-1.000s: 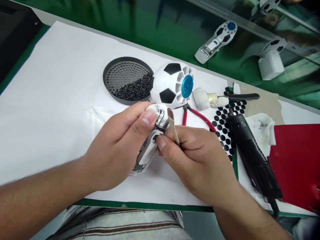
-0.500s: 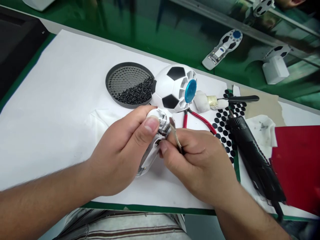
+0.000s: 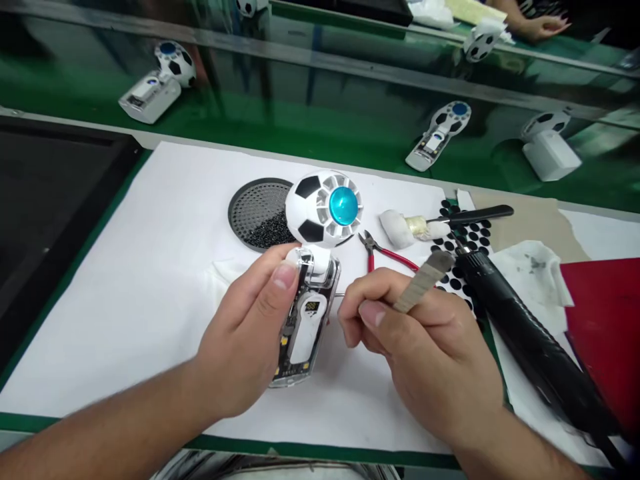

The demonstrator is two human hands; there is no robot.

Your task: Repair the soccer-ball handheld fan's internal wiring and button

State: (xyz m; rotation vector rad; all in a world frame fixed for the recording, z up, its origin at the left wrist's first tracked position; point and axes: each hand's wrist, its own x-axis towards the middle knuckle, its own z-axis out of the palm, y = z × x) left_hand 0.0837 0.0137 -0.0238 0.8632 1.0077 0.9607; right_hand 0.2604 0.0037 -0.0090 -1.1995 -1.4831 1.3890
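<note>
In the head view, my left hand (image 3: 250, 327) is wrapped around the clear handle of a handheld fan (image 3: 305, 333). The fan's head is a black-and-white football shape with a blue disc at its centre, tilted away at the top. Through the clear shell a circuit board and a small display (image 3: 312, 307) show. My right hand (image 3: 415, 340) is closed on metal tweezers (image 3: 424, 280). Their flat end sticks up above the hand, and a thin tip points left at the handle's right edge. Whether that tip touches the handle I cannot tell.
Behind the fan lies a round dark tray (image 3: 260, 203) of small black parts. Red-handled cutters (image 3: 387, 252), a black electric screwdriver (image 3: 525, 333), a black-handled tool (image 3: 480, 214) and a sheet of black dots (image 3: 473, 233) lie right. More fans (image 3: 440, 137) are on the green belt. A person's hand (image 3: 545, 27) shows beyond.
My right hand has drawn back to the right from the fan's handle, with the tweezers. The handle has turned, so its display and board now face me. The view has tilted and shifted.
</note>
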